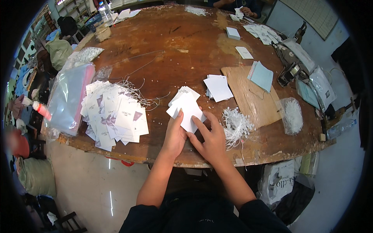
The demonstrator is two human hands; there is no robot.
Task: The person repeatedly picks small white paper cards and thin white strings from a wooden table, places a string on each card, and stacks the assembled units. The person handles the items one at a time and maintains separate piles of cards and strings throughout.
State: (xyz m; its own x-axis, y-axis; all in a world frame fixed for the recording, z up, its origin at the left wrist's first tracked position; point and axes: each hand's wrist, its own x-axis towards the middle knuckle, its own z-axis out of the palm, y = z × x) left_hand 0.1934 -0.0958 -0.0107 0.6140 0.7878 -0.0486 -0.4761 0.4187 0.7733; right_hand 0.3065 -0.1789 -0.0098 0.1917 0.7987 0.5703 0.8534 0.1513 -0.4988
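My left hand (175, 134) grips a few blank white cards (185, 110) near the table's front edge, its thumb on top. My right hand (210, 136) is at the right side of the same cards, index fingertip on the top face and thumb by the lower corner; its other fingers are partly hidden. Just beyond lie more white cards (187, 91), partly covered by the held ones. A bundle of white string loops (235, 126) lies right of my right hand. To the left spreads a heap of printed tags (114, 116) with strings (136, 93) at its edge.
A stack of white cards (218, 87) lies beside a thin wooden board (252, 101). Clear plastic bags (72, 99) cover the table's left side; a bag of white bits (292, 115) lies right. Across the worn wooden table (167, 50), another person's hand (245, 11) handles white cards.
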